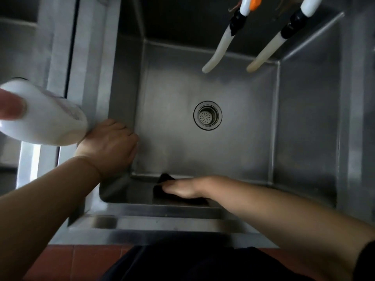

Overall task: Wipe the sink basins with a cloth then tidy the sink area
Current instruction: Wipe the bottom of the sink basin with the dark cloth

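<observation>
- A blurred white bottle (43, 115) sits just left of your left hand, close to the camera.
- Your left hand (110, 145) curls over the steel basin's (304, 118) left rim, gripping it.
- Your right hand (187, 188) lies flat, fingers straight, pressing the dark cloth (162, 186) against the near wall.
- The drain strainer (207, 115) lies beyond that hand; two white hoses (261, 55) hang farther back.

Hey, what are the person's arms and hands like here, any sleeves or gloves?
Both hands are bare, no gloves: left hand, right hand. Forearms are uncovered too. A dark sleeve edge shows on the right upper arm. No rings, watch or bracelets visible.
</observation>
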Motion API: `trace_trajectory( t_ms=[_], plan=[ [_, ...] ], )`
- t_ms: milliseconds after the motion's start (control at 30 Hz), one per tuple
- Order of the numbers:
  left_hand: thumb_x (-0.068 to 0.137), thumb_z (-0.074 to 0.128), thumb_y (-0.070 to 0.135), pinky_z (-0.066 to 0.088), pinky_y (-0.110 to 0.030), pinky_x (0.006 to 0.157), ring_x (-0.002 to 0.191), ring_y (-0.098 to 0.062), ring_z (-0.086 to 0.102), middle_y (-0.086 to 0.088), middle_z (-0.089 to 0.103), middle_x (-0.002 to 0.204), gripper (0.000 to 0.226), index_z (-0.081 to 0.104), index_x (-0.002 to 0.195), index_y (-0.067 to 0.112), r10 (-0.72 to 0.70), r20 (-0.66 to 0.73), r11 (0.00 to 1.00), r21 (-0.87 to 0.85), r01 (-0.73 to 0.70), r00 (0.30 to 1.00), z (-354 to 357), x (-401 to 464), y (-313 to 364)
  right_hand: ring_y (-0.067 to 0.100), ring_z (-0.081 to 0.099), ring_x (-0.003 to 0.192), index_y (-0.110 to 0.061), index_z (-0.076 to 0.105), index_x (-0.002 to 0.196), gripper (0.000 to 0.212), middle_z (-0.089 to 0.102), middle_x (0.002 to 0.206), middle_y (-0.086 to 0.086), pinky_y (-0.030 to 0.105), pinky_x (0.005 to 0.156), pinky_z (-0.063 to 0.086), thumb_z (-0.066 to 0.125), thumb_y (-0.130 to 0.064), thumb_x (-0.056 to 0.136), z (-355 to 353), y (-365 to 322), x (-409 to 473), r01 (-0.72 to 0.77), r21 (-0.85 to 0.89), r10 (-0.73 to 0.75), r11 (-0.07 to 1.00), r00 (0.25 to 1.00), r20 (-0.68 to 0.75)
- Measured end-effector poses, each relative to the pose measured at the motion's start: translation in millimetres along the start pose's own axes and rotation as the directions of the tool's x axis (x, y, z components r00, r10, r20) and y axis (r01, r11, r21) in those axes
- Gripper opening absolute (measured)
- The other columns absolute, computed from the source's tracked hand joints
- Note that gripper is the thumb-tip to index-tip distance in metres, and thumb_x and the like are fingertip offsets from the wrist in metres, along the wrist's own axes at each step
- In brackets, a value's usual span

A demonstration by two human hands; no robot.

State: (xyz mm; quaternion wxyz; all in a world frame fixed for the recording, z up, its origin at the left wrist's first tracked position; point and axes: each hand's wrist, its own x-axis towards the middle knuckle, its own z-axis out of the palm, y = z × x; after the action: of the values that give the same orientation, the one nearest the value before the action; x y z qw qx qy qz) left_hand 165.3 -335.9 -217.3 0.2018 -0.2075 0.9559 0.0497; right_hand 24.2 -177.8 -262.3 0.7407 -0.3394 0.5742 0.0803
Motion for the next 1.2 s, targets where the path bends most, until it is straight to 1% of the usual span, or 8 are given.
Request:
trace_trajectory(
  t_ms=[100, 267, 500, 667, 867, 1033, 1100, 1200],
  plan=[
    [0.079, 0.036, 0.031, 0.047, -0.035, 0.067, 0.061, -0.029, 0.06, -0.008, 0.062, 0.06, 0.037, 0.062, 0.058, 0.015, -0.012, 0.055, 1.0, 0.007, 0.012, 0.998, -0.1, -1.4, 0.8, 0.026, 0.041, 0.128, -0.005, 0.043, 0.137, 0.041, 0.044, 0.142, 0.013, 0.024, 0.095, 0.031, 0.032, -0.024, 0.102, 14.3, -39.2, 7.7, 0.099, 0.001, -0.099, 0.995, 0.995, 0.01],
    [0.077, 0.035, 0.031, 0.048, -0.035, 0.066, 0.057, -0.03, 0.06, -0.009, 0.062, 0.058, 0.039, 0.062, 0.056, 0.013, -0.02, 0.037, 0.999, 0.029, 0.019, 0.999, -1.3, -3.3, 3.1, 0.018, 0.026, 0.14, -0.015, 0.031, 0.146, 0.044, 0.029, 0.153, 0.002, 0.025, 0.111, 0.016, 0.029, -0.028, 0.104, 19.3, -40.5, 0.2, 0.223, -0.047, -0.22, 0.974, 0.974, 0.046],
    [0.081, 0.046, 0.028, 0.044, -0.034, 0.065, 0.057, -0.028, 0.06, -0.009, 0.064, 0.06, 0.029, 0.061, 0.06, 0.014, 0.001, 0.008, 0.993, 0.122, -0.002, 1.0, -1.0, -11.0, 8.4, 0.02, 0.035, 0.134, -0.022, 0.038, 0.143, 0.042, 0.037, 0.149, 0.0, 0.037, 0.113, 0.023, 0.033, -0.031, 0.102, -5.2, 41.6, -49.6, 0.027, -0.127, -0.035, 0.992, 0.997, -0.062],
    [0.094, 0.042, 0.031, 0.036, -0.031, 0.094, 0.116, -0.019, 0.049, -0.001, 0.053, 0.129, 0.033, 0.05, 0.125, 0.021, 0.045, 0.195, 0.936, 0.335, -0.11, 0.98, -5.4, -5.6, 29.1, 0.02, 0.052, 0.107, -0.027, 0.05, 0.134, 0.035, 0.056, 0.128, 0.002, 0.029, 0.087, 0.032, 0.039, -0.028, 0.101, -32.0, 115.0, -98.0, -0.191, -0.207, 0.148, 0.959, 0.967, -0.208],
    [0.095, 0.039, 0.03, 0.039, -0.03, 0.092, 0.113, -0.018, 0.048, 0.0, 0.053, 0.122, 0.029, 0.049, 0.12, 0.021, 0.011, 0.203, 0.993, 0.112, -0.034, 0.979, 4.0, 29.5, 84.6, 0.021, 0.055, 0.116, -0.018, 0.059, 0.126, 0.035, 0.059, 0.131, 0.004, 0.024, 0.094, 0.039, 0.045, -0.008, 0.096, -66.7, 191.4, -87.4, -0.234, -0.177, 0.157, 0.956, 0.918, -0.365],
    [0.079, 0.065, 0.032, 0.048, -0.031, 0.079, 0.098, -0.021, 0.059, -0.003, 0.064, 0.104, 0.033, 0.062, 0.108, 0.017, -0.052, 0.136, 0.997, -0.051, 0.06, 0.989, 13.7, 75.1, 125.0, 0.026, 0.011, 0.145, -0.016, 0.029, 0.147, 0.055, 0.012, 0.157, 0.01, 0.019, 0.111, 0.001, 0.042, -0.001, 0.096, -98.0, 199.8, -43.8, -0.148, -0.361, -0.153, 0.921, 0.715, -0.682],
    [0.058, 0.076, 0.028, 0.051, -0.031, 0.061, 0.071, -0.024, 0.063, -0.004, 0.066, 0.073, 0.027, 0.069, 0.079, 0.014, -0.067, 0.071, 0.993, -0.087, 0.073, 0.995, 24.1, 93.9, 130.4, 0.026, -0.011, 0.145, -0.019, -0.003, 0.151, 0.074, -0.015, 0.156, 0.007, 0.027, 0.111, -0.008, 0.043, -0.001, 0.095, -105.6, 200.7, -23.5, -0.198, -0.394, -0.103, 0.898, 0.774, -0.625],
    [0.066, 0.05, 0.025, 0.053, -0.037, 0.065, 0.074, -0.03, 0.065, -0.009, 0.068, 0.075, 0.026, 0.068, 0.077, 0.011, -0.143, 0.024, 0.977, -0.156, 0.145, 0.989, 37.0, 118.6, 134.3, 0.032, -0.029, 0.138, -0.015, -0.026, 0.143, 0.084, -0.036, 0.146, 0.012, 0.042, 0.112, -0.013, 0.042, -0.03, 0.098, -111.0, 203.3, 12.5, -0.295, -0.357, 0.034, 0.886, 0.81, -0.585]
  ],
)
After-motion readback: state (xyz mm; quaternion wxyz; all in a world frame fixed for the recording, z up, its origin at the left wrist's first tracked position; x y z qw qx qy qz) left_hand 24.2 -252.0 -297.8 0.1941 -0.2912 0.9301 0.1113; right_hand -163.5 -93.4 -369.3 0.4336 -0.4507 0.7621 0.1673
